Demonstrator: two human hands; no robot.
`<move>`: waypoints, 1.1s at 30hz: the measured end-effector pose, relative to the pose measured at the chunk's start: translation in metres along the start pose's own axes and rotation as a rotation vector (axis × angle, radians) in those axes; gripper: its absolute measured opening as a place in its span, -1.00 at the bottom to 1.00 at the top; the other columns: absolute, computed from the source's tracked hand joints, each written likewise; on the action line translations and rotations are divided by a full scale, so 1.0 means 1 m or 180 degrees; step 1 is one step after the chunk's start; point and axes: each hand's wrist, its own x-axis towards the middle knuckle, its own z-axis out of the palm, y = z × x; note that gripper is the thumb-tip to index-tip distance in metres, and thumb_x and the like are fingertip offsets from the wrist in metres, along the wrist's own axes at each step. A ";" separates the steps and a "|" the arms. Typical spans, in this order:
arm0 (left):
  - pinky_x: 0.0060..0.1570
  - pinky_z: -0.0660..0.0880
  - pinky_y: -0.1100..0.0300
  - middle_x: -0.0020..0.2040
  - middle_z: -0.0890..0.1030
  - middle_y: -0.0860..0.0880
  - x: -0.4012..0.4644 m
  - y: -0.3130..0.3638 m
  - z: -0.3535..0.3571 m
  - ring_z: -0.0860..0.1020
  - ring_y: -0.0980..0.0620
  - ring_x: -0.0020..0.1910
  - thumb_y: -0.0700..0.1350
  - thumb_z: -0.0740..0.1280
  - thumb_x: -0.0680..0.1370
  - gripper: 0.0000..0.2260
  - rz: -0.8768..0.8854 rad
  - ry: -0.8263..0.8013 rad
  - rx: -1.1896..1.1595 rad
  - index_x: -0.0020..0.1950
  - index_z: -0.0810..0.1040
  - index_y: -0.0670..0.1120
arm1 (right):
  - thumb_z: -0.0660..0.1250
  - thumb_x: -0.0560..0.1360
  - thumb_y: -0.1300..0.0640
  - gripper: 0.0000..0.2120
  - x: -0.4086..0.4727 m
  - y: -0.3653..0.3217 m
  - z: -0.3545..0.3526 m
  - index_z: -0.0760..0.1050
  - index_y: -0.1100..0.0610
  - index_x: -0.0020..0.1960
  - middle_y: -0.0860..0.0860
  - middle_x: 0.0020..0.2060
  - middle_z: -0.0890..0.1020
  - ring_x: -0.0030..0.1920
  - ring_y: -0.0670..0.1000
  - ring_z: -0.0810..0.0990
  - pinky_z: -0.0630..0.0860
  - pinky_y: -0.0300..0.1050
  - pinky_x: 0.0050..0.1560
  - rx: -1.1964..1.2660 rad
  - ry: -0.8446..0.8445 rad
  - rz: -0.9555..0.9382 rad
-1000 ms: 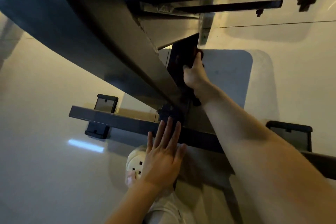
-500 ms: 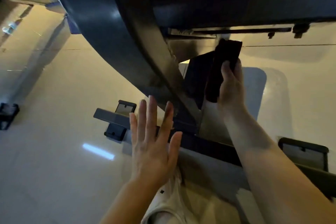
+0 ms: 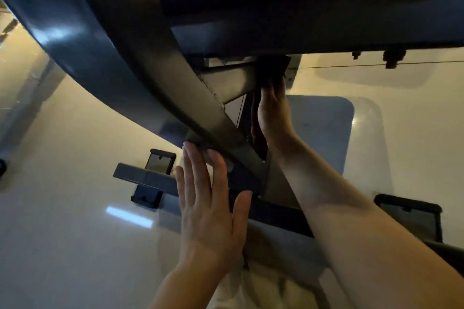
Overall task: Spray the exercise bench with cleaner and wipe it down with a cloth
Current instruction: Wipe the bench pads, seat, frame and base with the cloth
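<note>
Here the view looks down under the exercise bench (image 3: 313, 15), its padded black top edge overhead and a broad, smooth dark metal beam (image 3: 140, 63) slanting down to a flat crossbar (image 3: 143, 178) on the glossy pale floor (image 3: 62, 233). The right hand (image 3: 272, 110) reaches up beneath the pad, its fingers pressing a dark, soft cloth (image 3: 272, 70) against the upright frame post; the cloth's loose end hangs down past the wrist. The left hand (image 3: 211, 208) is flat, fingers straight and together, grasping nothing, fingertips near the beam's foot.
</note>
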 end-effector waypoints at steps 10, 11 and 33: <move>0.45 -0.12 0.07 0.55 -0.35 0.00 -0.003 -0.006 -0.005 -0.28 0.05 0.54 0.21 -0.12 0.65 -0.42 0.0079 -0.0095 0.0274 0.57 -0.28 0.02 | 0.15 0.64 -0.08 -0.70 0.035 -0.005 -0.008 0.46 0.03 0.27 0.09 0.01 0.57 0.00 0.06 0.52 0.40 -0.07 -0.08 0.0203 0.0104 0.0675; 0.47 -0.14 0.06 0.56 -0.34 -0.01 -0.003 -0.006 -0.005 -0.27 0.04 0.55 0.20 -0.13 0.65 -0.42 0.0069 -0.0119 0.0301 0.58 -0.26 0.01 | 0.14 0.65 -0.02 -0.75 0.024 -0.008 -0.007 0.48 0.06 0.20 0.10 -0.03 0.57 -0.02 0.06 0.53 0.41 -0.06 -0.07 0.0186 0.0117 0.0550; 0.46 -0.21 0.00 0.56 -0.26 0.20 -0.087 -0.055 0.014 -0.25 0.19 0.53 0.25 -0.03 0.55 -0.38 -0.0588 -0.1344 -0.0301 0.49 -0.36 0.31 | 0.20 0.61 0.01 -0.22 -0.154 0.108 -0.014 -0.30 0.05 0.57 0.04 0.52 -0.33 0.51 0.08 -0.36 -0.50 0.00 0.43 -0.4727 -0.2194 -0.1674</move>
